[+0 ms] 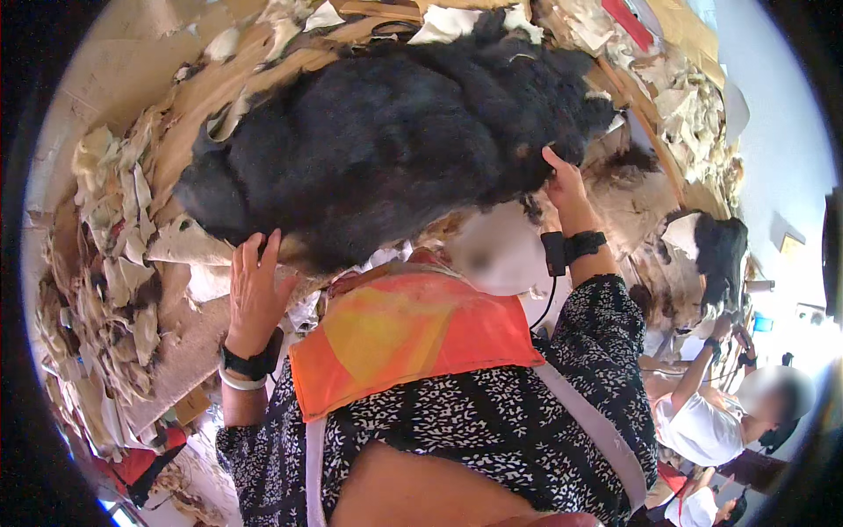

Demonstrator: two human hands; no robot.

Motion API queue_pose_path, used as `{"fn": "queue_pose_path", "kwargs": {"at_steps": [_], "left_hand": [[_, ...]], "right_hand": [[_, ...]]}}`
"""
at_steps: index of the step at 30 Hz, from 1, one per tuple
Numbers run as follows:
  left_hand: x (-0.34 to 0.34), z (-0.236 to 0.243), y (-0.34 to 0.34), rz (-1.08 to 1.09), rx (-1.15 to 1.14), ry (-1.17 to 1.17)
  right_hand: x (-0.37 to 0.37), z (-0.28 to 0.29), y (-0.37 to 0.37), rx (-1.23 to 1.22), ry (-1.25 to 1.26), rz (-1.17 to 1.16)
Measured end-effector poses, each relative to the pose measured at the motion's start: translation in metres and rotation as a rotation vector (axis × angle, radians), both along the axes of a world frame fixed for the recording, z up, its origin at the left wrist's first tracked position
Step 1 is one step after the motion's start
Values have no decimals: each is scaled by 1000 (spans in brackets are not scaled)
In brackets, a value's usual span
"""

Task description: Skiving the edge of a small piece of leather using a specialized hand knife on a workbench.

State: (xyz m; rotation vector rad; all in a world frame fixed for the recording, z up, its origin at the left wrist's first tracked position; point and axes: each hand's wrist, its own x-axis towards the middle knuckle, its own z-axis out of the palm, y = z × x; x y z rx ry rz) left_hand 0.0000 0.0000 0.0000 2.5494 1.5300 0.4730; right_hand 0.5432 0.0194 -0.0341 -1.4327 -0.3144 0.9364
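A large black fur pelt (395, 140) lies across a work surface piled with hides, in the upper middle of the head view. My left hand (259, 290) is at the pelt's lower left edge, fingers stretched and apart, fingertips against the fur beside a pale strip of hide (180, 241). My right hand (566, 189) grips the pelt's lower right edge, thumb on the fur and the other fingers partly hidden. I wear dark wrist bands and an orange and yellow apron (413, 338) just below the pelt.
Pale hide scraps (123, 228) heap up on the left and at the top right (685, 114). Cardboard (167, 386) lies at lower left. Another black fur piece (716, 255) hangs at the right. A co-worker in white (698, 422) works at lower right, beside another person (694, 505).
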Motion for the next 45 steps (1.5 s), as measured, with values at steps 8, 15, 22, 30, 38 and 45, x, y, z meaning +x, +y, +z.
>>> {"fn": "queue_pose_path", "kwargs": {"at_steps": [8,15,22,30,38,45], "left_hand": [[13,1,-12,-5,15,-102],[29,-9,-24,-14,67,-45],[33,0,-34,-47,74,-153],[34,16,-52,-172,327,-488],[52,22,-21,-126,69,-367],[59,-11,-13,-47,3,-388]], "right_hand": [[-14,80,9,286,18,-28],[-123,183,88,674,-383,117],[-309,149,68,649,-1290,1329],[-261,143,50,787,-1062,1369],[-189,79,40,-13,-120,850],[-236,110,50,198,-290,1049]]}}
